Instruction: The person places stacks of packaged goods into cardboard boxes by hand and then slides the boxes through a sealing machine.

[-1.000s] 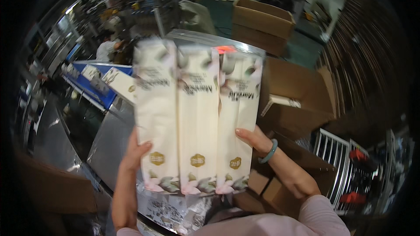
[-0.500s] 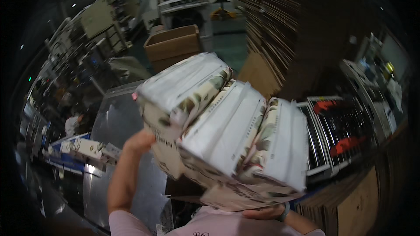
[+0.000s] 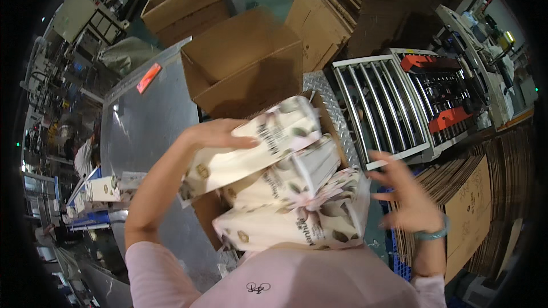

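Observation:
Several cream floral soft packs, like tissue packs [image 3: 285,194], lie side by side in front of my chest. They sit at the mouth of a brown cardboard box, whose side panel [image 3: 208,217] shows beside them. The leftmost pack [image 3: 240,165] is tilted and stands higher than the others. Across its far left edge lies my left hand [image 3: 220,134], thumb on the printed face and fingers along the edge. Apart from the packs, my right hand [image 3: 402,194] hovers to their right, fingers spread, blurred and holding nothing. The box's inside is mostly hidden under the packs.
An open cardboard box [image 3: 240,94] stands just beyond the packs, and another box [image 3: 188,11] farther back. To the left is a metal table [image 3: 142,131] with an orange-red object [image 3: 149,78]. A roller conveyor [image 3: 379,108] and stacked flat cardboard [image 3: 468,211] are at right.
The packs have come down from a raised stack held in both hands to the box mouth, turning their printed faces up. My right hand has let go and moved right. The view has tipped downward.

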Tool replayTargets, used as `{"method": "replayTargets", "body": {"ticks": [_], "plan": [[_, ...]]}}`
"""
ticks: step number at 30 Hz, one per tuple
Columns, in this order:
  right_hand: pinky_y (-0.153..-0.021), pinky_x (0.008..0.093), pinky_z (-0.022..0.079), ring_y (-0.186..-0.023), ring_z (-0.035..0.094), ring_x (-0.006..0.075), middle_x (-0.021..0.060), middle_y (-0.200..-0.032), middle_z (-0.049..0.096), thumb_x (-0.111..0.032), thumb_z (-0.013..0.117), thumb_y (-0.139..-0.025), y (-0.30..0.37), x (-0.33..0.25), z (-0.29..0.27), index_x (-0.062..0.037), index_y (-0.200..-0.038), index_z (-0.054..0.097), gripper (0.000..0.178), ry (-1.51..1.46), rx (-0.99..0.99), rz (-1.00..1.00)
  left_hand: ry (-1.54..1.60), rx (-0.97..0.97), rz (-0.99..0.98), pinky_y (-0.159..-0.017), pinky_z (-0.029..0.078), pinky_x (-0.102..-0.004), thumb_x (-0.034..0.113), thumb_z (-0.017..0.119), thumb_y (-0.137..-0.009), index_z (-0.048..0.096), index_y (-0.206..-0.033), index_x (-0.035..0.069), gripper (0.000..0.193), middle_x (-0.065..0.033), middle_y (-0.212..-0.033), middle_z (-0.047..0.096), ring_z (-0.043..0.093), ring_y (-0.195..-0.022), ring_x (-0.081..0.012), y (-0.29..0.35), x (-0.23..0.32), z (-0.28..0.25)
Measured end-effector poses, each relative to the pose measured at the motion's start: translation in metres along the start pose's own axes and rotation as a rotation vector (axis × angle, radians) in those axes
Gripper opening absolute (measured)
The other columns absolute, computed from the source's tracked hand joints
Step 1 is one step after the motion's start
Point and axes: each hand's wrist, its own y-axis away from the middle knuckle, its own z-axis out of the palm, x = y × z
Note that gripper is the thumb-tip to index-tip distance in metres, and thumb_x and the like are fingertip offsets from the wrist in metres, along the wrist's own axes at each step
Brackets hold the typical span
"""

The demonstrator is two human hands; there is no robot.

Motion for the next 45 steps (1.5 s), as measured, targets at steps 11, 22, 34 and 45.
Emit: {"method": "replayTargets", "body": {"ticks": [11, 22, 34, 45], "plan": [[-0.1, 0.0626, 0.021, -0.133, 0.019, 0.0416, 0.02, -0.148, 0.015, -0.032, 0.046, -0.088, -0.178, 0.2, 0.119, -0.0143, -0.14, 0.031, 0.057, 1.71, -0.212, -0.089, -0.533, 0.236, -0.348, -0.099, 0.02, -0.0675, 0.06, 0.065, -0.07, 0.01, -0.146, 0.016, 0.103, -0.017, -0.15, 0.008, 0.014, -0.137, -0.0356, -0.108, -0.094, 0.143], [-0.106, 0.051, 0.016, -0.133, 0.018, 0.0362, 0.0171, -0.144, 0.019, -0.046, 0.043, -0.087, -0.243, 0.337, 0.113, -0.0134, -0.14, 0.023, 0.065, 1.559, -0.859, 0.453, -0.379, -0.206, -0.53, -0.103, 0.03, -0.0546, 0.039, 0.064, -0.079, 0.04, -0.134, 0.007, 0.068, -0.018, -0.132, 0.044, 0.038, -0.126, -0.0329, -0.088, -0.12, 0.138], [-0.088, 0.0305, 0.046, -0.102, 0.058, 0.0169, 0.0145, -0.11, 0.061, -0.01, 0.064, -0.083, -0.293, 0.022, 0.191, 0.0055, -0.121, 0.048, 0.045, 0.154, -0.553, 0.044, 0.016, 1.261, -0.847, -0.104, 0.029, -0.0495, 0.064, 0.043, -0.082, 0.033, -0.14, 0.017, 0.076, -0.0191, -0.148, 0.015, 0.029, -0.132, -0.0335, 0.219, -0.288, 0.042], [-0.09, 0.0441, 0.044, -0.116, 0.041, 0.0483, 0.0364, -0.135, 0.021, -0.041, 0.071, -0.069, -0.355, -0.002, 0.355, -0.0067, -0.142, 0.019, 0.096, 0.91, -0.329, -0.244, 0.12, 1.435, -1.079, -0.1, 0.025, -0.0615, 0.059, 0.046, -0.081, 0.037, -0.137, 0.022, 0.067, -0.0141, -0.146, 0.023, 0.022, -0.132, -0.0364, 0.318, -0.38, -0.004]]}}
